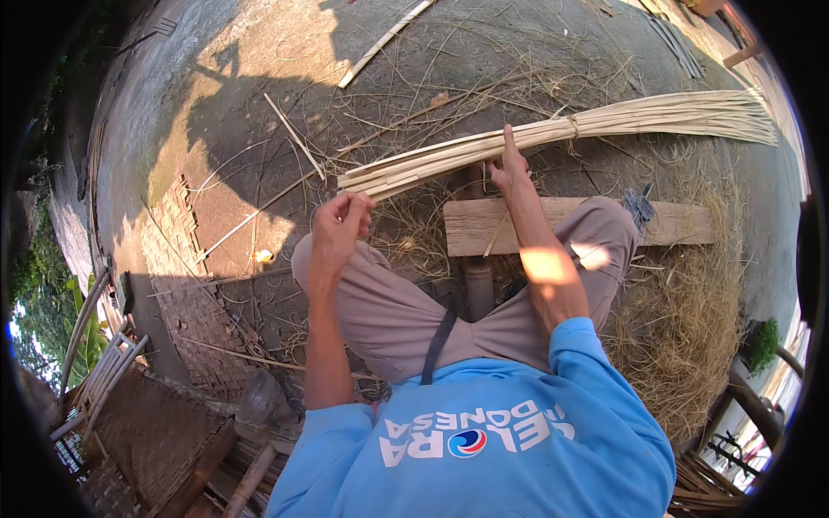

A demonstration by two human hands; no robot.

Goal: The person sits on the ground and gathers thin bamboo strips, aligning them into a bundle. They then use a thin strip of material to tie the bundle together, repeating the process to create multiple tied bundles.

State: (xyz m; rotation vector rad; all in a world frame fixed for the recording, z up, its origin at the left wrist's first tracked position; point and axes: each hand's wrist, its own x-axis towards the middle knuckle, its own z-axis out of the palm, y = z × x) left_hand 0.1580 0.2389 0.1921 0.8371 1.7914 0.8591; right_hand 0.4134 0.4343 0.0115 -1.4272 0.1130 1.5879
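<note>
A long bundle of pale split-bamboo strips [484, 148] stretches across in front of my knees, bound with a thin tie right of its middle. The strips fan out at the far right, and their squared ends lie at the left. My right hand [511, 167] is closed around the bundle from below, its thumb raised against the near strips. Over my left knee, my left hand [339, 226] has its fingers curled together at the lower edge of the left strip ends. Whatever is pinched there, if anything, is hidden by the fingers.
A wooden plank [492, 226] lies beneath the bundle by my right knee, with a grey rag [639, 209] on it. Thin shavings [682, 345] pile up at the right. Woven bamboo matting [203, 319] lies at the left, and loose strips [384, 41] are scattered on the ground ahead.
</note>
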